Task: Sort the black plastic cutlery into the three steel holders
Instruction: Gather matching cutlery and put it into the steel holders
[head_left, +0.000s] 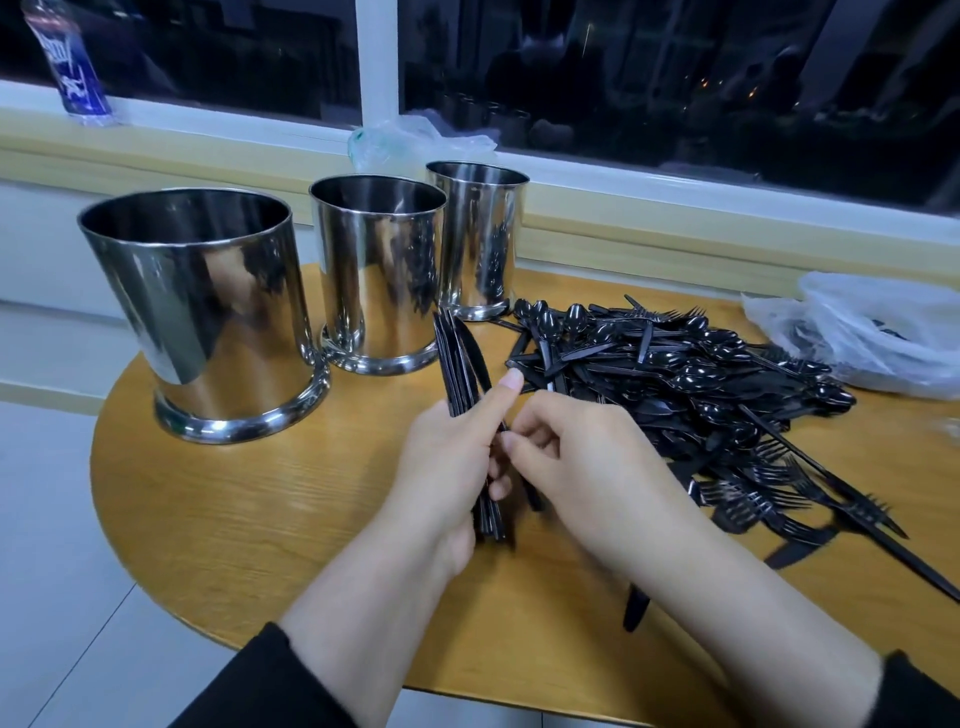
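Three steel holders stand in a row on the round wooden table (218, 525): a large one (208, 312) at left, a middle one (382, 270), a far one (475, 234). A big pile of black plastic cutlery (691, 395) lies to the right, spoons at the back, forks toward the front. My left hand (447, 467) is closed around a bundle of black knives (460, 358), blades pointing up and away. My right hand (587, 457) touches the bundle's lower part with its fingertips; whether it grips a knife is unclear. A single knife (636, 608) shows under my right forearm.
A clear plastic bag (878, 332) lies at the table's right edge. Another crumpled bag (410, 137) and a blue-labelled bottle (72, 67) sit on the window sill behind. The table's left and front edges drop to a tiled floor (67, 597).
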